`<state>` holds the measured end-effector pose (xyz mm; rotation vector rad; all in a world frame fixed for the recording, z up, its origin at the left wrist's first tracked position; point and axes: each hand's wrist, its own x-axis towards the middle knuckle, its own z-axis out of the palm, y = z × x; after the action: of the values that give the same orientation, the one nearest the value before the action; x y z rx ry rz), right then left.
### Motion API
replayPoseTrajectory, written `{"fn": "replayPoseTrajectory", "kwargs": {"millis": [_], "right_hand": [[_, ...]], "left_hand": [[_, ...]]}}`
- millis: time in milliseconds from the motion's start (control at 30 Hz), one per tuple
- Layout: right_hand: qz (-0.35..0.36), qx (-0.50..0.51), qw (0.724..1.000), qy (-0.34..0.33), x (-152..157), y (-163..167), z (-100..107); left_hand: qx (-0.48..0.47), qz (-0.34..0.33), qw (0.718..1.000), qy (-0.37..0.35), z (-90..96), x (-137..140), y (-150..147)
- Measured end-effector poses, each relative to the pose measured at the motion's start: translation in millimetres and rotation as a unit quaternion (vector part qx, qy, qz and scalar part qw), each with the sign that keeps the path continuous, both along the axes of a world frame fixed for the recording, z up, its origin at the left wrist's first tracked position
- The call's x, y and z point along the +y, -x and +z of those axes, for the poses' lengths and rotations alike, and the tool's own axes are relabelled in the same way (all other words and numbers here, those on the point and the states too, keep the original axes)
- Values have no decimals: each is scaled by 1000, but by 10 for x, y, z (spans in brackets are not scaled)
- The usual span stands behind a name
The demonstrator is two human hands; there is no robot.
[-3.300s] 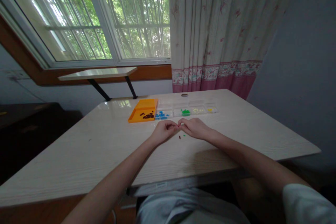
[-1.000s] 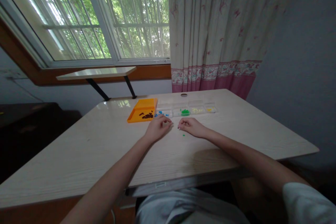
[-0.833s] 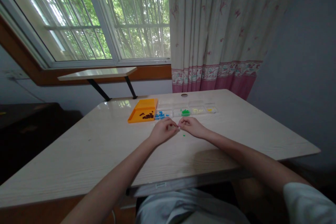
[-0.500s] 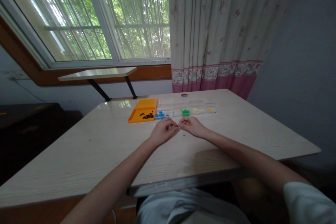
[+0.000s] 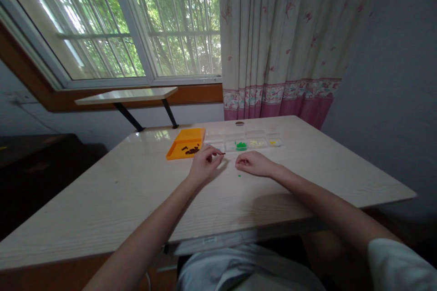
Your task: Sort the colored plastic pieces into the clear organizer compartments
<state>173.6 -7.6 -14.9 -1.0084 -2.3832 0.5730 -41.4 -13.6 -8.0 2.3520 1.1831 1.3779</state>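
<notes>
Pinched between the thumb and forefinger of my left hand [image 5: 205,162] is a small dark brown piece [image 5: 223,153], its end sticking out to the right. My right hand [image 5: 253,163] rests low over the table a short way to the right, fingers curled together; whatever they hold, if anything, is hidden. A tiny green piece [image 5: 239,175] lies on the tabletop just below it. Behind my left hand stands an orange box [image 5: 173,153] with its lid open, and loose dark brown pieces [image 5: 192,150] are inside.
A row of clear plastic boxes with raised lids stands behind my hands, holding green pieces [image 5: 241,146], pale yellow pieces [image 5: 256,143] and yellow pieces [image 5: 273,142]. My left hand covers the box nearest the orange one. A raised shelf [image 5: 128,95] is at the back left of the table [image 5: 136,209].
My hands were together at the fingertips and are now apart. The left has moved left and slightly away from me with the brown piece, covering the blue pieces; the right has barely shifted.
</notes>
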Motion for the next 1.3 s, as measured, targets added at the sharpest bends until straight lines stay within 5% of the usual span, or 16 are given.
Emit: {"fn": "replayPoseTrajectory", "kwargs": {"millis": [200, 700, 933, 1033, 1133, 1300], "right_hand": [[98, -37, 993, 62, -10, -67, 31], [99, -49, 990, 92, -1, -69, 59], [91, -43, 992, 74, -10, -58, 67], [76, -17, 994, 73, -13, -47, 59], [44, 19, 997, 60, -11, -21, 49], [1, 66, 998, 12, -15, 44, 42]], "left_hand": [[-38, 57, 996, -50, 110, -29, 80], [-53, 74, 994, -58, 90, 57, 144], [-99, 263, 960, 16, -103, 446, 646], [-70, 290, 954, 31, -144, 507, 761], [-56, 242, 968, 47, -142, 474, 679], [38, -1, 991, 130, -107, 209, 242]]}}
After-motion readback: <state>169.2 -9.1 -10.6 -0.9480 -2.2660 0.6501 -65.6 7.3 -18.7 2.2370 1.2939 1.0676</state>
